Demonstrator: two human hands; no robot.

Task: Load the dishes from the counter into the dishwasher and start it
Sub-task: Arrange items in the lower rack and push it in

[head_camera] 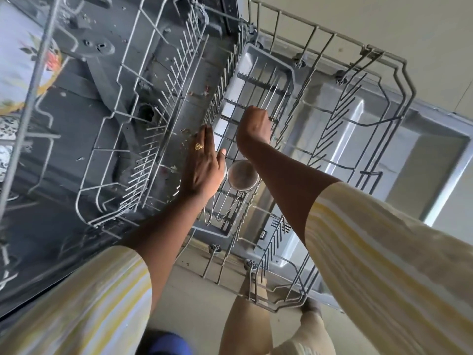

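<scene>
Both hands reach into the pulled-out lower rack. Left hand is flat-fingered, just beside a steel cup in the grey basket — right hand curls over the basket, and whether it grips anything I cannot tell. Loading seems under way; next, seat the cup steadily — then fetch more dishes.

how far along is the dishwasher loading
Done: a floral dish sits in the left rack, a steel item in the pulled-out rack. In hand: left hand open beside it, right hand curled over the tines. Left: rack mostly bare, door open, not started.
</scene>
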